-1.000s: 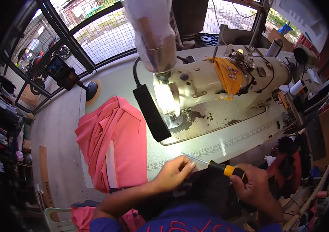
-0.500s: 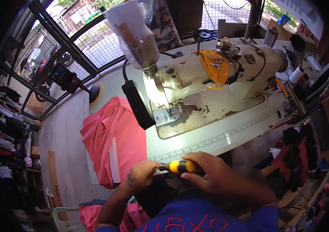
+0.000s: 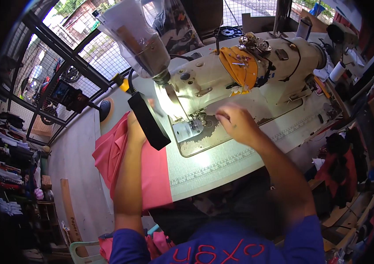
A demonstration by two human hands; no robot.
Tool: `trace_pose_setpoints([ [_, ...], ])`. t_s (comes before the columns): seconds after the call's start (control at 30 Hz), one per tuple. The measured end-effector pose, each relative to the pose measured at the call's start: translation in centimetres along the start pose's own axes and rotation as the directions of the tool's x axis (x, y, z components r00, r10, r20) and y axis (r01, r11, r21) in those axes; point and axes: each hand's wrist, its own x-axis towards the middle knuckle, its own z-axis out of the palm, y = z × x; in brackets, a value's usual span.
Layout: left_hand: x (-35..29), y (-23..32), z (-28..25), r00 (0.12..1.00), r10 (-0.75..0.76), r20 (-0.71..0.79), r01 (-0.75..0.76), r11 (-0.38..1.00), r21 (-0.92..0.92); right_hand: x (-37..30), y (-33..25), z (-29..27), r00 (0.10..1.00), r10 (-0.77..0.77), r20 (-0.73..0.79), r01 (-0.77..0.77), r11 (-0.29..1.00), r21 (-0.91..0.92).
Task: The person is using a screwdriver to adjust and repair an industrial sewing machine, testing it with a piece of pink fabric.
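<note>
Beyond the pink cloth [image 3: 155, 176], my left hand [image 3: 135, 126] reaches in partly behind a black box-shaped lamp [image 3: 149, 121], which hides most of its fingers. Past the lamp's upper end lies a tool with a yellow-and-black handle [image 3: 123, 82], shaped like a screwdriver; whether my left hand touches it I cannot tell. My right hand [image 3: 239, 125] hovers over the sewing machine's bed, right of the lit presser foot [image 3: 200, 119]. Its fingers are curled closed and slightly blurred, and what they may pinch is hidden. The sewing machine [image 3: 222, 72] carries an orange cloth pincushion [image 3: 240, 68].
A printed ruler strip [image 3: 213, 168] runs along the table's near edge. A phone on a stand [image 3: 66, 93] is at the left, and a white thread spool [image 3: 337, 71] stands at the right. More pink cloth hangs over a pale green chair [image 3: 78, 251] below.
The yellow-and-black tool has gone from between my hands to the far left behind the lamp. My left hand has moved forward there; my right hand has moved up to the machine.
</note>
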Motion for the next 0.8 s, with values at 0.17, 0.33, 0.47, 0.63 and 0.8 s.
trace_pose_setpoints([
  [0.17,2.6,0.5,5.7,0.977,-0.136,0.162,0.197,0.864,-0.462,4.4,3.8,3.1,0.948,-0.318,0.016,0.290,0.843,-0.454],
  [0.33,1.9,-2.6,5.8,0.977,0.018,0.215,-0.021,1.000,0.014,6.8,1.7,6.2,0.909,0.391,0.144,-0.413,0.801,0.433],
  [0.47,1.7,-2.5,6.2,0.967,0.123,0.224,-0.155,0.979,0.133,6.6,2.7,6.3,0.972,-0.084,0.219,0.117,0.983,-0.141],
  [0.63,1.2,-3.4,6.1,0.966,0.056,0.251,-0.087,0.990,0.115,6.7,4.3,9.5,0.979,-0.198,0.047,0.143,0.834,0.533],
  [0.8,2.0,-1.6,5.4,0.941,0.147,0.305,-0.186,0.977,0.103,6.4,4.4,8.5,0.979,-0.048,0.200,-0.014,0.954,0.298],
])
